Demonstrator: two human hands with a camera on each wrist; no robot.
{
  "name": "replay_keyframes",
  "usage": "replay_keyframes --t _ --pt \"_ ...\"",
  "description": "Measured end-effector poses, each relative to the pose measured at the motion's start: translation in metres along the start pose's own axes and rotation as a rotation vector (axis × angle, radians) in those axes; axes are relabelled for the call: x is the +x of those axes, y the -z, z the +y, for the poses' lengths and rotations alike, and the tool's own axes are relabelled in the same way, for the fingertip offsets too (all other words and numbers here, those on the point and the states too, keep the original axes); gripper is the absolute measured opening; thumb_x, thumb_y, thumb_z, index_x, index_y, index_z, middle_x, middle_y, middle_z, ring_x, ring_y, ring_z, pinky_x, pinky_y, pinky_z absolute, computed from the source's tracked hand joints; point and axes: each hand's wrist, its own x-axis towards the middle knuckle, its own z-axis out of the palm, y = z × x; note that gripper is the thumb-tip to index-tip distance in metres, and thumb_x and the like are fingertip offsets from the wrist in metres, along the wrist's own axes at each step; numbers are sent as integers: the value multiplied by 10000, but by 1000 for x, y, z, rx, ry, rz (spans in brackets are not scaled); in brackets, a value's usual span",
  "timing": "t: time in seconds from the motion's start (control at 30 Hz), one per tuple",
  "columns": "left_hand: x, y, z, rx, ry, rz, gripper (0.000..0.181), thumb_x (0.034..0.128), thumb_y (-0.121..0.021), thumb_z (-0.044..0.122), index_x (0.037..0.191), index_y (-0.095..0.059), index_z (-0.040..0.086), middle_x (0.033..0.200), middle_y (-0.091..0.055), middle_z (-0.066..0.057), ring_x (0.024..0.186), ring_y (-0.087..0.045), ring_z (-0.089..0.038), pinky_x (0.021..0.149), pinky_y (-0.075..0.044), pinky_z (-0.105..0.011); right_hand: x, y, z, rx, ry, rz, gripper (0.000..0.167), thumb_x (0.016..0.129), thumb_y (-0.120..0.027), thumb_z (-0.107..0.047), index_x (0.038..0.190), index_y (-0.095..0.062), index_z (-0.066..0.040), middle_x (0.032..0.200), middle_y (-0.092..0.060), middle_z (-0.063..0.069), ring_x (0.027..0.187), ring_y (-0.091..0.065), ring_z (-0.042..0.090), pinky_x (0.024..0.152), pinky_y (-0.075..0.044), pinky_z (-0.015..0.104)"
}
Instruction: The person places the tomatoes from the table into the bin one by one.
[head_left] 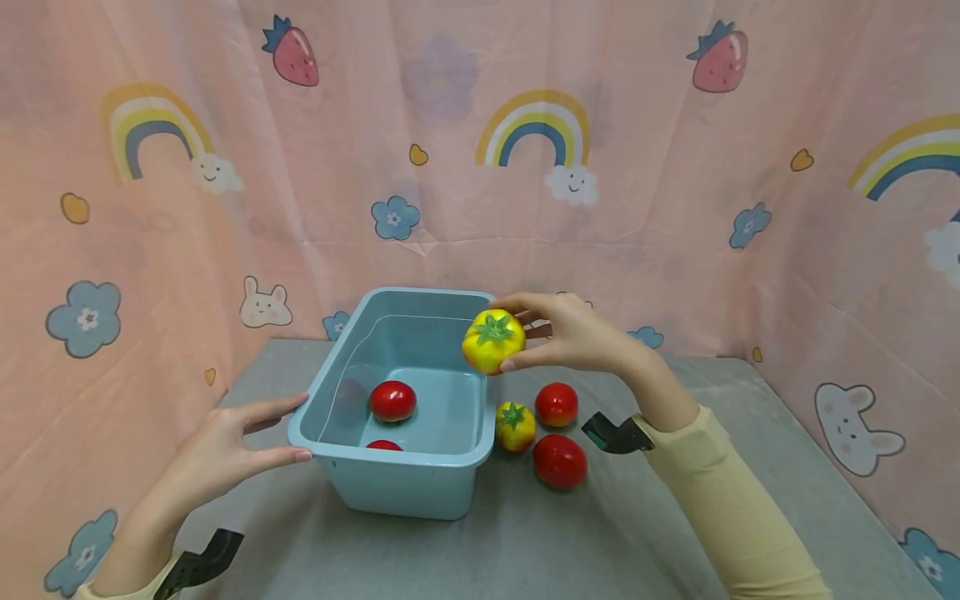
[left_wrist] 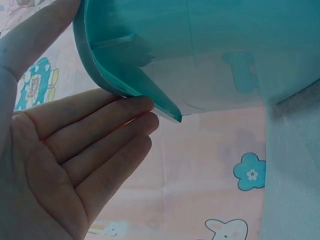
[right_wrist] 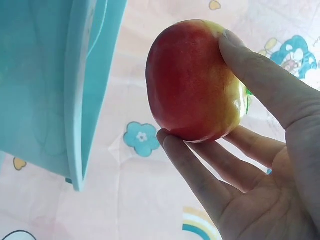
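Note:
My right hand (head_left: 573, 333) pinches a yellow tomato (head_left: 492, 342) with a green star-shaped top, beside the right rim of a light blue plastic bin (head_left: 405, 483). Seen in the right wrist view, the underside of this tomato (right_wrist: 192, 82) is red, with thumb on one side and fingertips on the other. My left hand (head_left: 225, 454) touches the bin's near left corner, thumb at the front rim and fingers on the left rim. These fingers (left_wrist: 95, 130) look straight in the left wrist view. Inside the bin lie a red tomato (head_left: 393, 401) and another red one (head_left: 384, 445), partly hidden by the front wall.
Right of the bin, on the grey tabletop (head_left: 637, 533), sit a smaller yellow tomato (head_left: 515, 427) and two red tomatoes, one farther back (head_left: 557, 405) and one nearer (head_left: 559, 461). A pink patterned curtain (head_left: 637, 233) hangs behind and along both sides.

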Motion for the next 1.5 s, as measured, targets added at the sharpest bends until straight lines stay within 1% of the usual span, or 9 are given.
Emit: replay_keyframes --t 0.37,0.53,0.87,1.13,1.27,1.37,1.5 --pt "0 0 -1 -3 4 -2 708 729 -775 477 1319 -577 141 1246 -637 -98 1118 -599 -411 807 -536 -546 9 -1 -9 -2 52 1 666 734 -827 -263 1317 -543 -110 1248 -612 48 1082 -623 221 831 -565 337" --pt "0 0 -1 -1 7 -1 709 726 -774 484 1319 -578 149 1245 -638 -92 1118 -600 -407 810 -534 -548 13 -2 -11 -11 53 -2 672 733 -827 -275 1319 -540 -112 1245 -614 39 1085 -624 210 829 -566 338" --pt "0 -1 -1 2 1 7 701 721 -777 486 1309 -587 156 1230 -649 -78 1111 -607 -398 813 -531 -550 22 -6 -13 5 41 -24 679 743 -818 -287 1332 -524 -123 1259 -603 23 1121 -610 203 843 -559 317" --pt "1 -1 -1 7 0 8 705 719 -775 492 1302 -593 141 1229 -648 -85 1109 -608 -401 809 -534 -550 33 -9 -12 -26 53 -27 672 747 -814 -286 1330 -529 -109 1259 -607 51 1113 -615 223 840 -559 310" --pt "1 -2 -2 10 1 8 712 717 -774 499 1302 -593 138 1230 -647 -89 1108 -607 -407 802 -536 -549 38 -12 -8 -6 63 -23 666 766 -802 -255 1346 -513 -100 1309 -585 69 1128 -619 233 857 -553 336" --pt "1 -2 -2 8 -1 5 711 717 -774 499 1301 -593 137 1227 -649 -87 1108 -606 -408 802 -536 -550 39 -13 -5 8 61 -14 668 773 -795 -251 1357 -503 -106 1335 -571 72 1137 -619 226 872 -545 357" --pt "1 -1 -2 3 1 3 712 717 -774 498 1304 -591 139 1232 -646 -87 1110 -604 -409 804 -536 -550 37 -14 -3 18 57 1 657 771 -796 -269 1344 -517 -109 1319 -584 76 1134 -622 216 877 -542 372"
